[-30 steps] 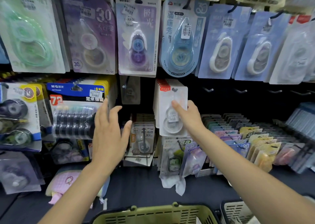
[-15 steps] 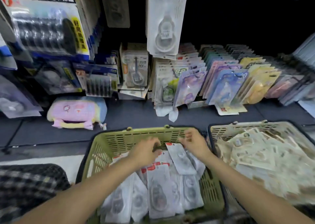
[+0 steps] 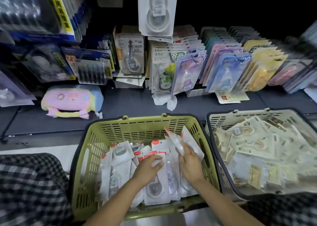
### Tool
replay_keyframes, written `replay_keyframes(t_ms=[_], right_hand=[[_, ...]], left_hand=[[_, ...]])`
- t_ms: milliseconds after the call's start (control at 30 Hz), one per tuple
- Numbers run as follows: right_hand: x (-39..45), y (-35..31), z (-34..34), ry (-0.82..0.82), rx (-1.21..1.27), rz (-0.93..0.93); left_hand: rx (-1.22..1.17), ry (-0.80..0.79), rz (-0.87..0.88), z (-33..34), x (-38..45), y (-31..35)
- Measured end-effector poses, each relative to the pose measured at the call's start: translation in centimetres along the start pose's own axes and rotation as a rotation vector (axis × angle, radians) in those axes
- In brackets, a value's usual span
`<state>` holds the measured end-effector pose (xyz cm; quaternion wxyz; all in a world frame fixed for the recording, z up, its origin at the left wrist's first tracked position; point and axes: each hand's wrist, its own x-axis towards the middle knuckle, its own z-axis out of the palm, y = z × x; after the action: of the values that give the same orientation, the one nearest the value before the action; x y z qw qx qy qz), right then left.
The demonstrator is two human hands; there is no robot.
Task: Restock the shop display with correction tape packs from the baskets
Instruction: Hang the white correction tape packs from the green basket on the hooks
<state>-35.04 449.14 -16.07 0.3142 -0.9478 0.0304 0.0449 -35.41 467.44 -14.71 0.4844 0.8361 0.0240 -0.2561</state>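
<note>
Green basket (image 3: 96, 150) held the white correction tape packs (image 3: 120, 164); your left hand (image 3: 147, 167) lay flat on one, your right hand (image 3: 190, 164) gripped a tilted pack (image 3: 175, 141). They looked light and slippery, so pinch the stiff card edge

A dark grey shelf (image 3: 130, 103) runs across the middle, its front edge stepping down to a lower ledge (image 3: 42, 140). Behind it the back wall (image 3: 240, 5) is black and unlit, while the shelf itself is evenly lit from above. A pink and blue pouch (image 3: 72, 99) lies on the shelf at the left, and a crumpled white tissue (image 3: 164, 100) sits near the middle. A pale strip of floor (image 3: 39, 148) shows below the ledge. Black-and-white checked cloth (image 3: 30, 188) fills the lower left corner.
</note>
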Motion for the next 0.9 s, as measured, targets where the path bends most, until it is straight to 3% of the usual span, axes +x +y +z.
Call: replay_keyframes(t_ms=[67,133,200,267,333,433,533,600,667,767,900], right_hand=[[-0.7,-1.1,-0.7,0.099,0.180,-0.059],[-1.8,-2.7,-1.0,0.053,0.231,-0.168],[-2.8,-4.0,-0.6,-0.143,0.193,-0.299],[-3.0,-4.5,-0.4,-0.355,0.092,-0.364],[-1.9,-3.8,-1.3,-0.334,-0.009,-0.332],[1.2,-1.4,-3.5,-0.078,-0.243,-0.135],[2.9,0.1,-4.3,-0.185,-0.433,0.037],[3.0,0.0,-3.9,-0.263,-0.539,0.041],[3.1,-0.3,-3.9,-0.235,-0.623,0.043],[3.6,-1.8,-5.2,-0.134,-0.575,0.100],[3.3,-3.8,-8.7,-0.163,-0.300,0.174]], left_hand=[[-0.226,0.074,-0.052,-0.2,0.0,1.1],[-0.573,0.056,-0.149,-0.6,0.2,2.4],[-0.887,-0.030,-0.230,-1.3,0.4,3.2],[-1.009,0.007,-0.270,-2.2,0.5,3.0],[-0.975,0.141,-0.280,-2.7,0.6,2.1],[-0.949,0.205,-0.299,-3.1,0.2,0.6],[-0.958,0.195,-0.295,-3.5,-0.4,-0.1],[-0.979,0.172,-0.308,-3.6,-0.5,-0.7],[-0.990,0.152,-0.322,-3.5,-0.6,-0.9],[-0.994,0.133,-0.349,-3.6,-0.6,-0.7],[-1.049,0.063,-0.336,-3.8,-0.5,-0.2]])
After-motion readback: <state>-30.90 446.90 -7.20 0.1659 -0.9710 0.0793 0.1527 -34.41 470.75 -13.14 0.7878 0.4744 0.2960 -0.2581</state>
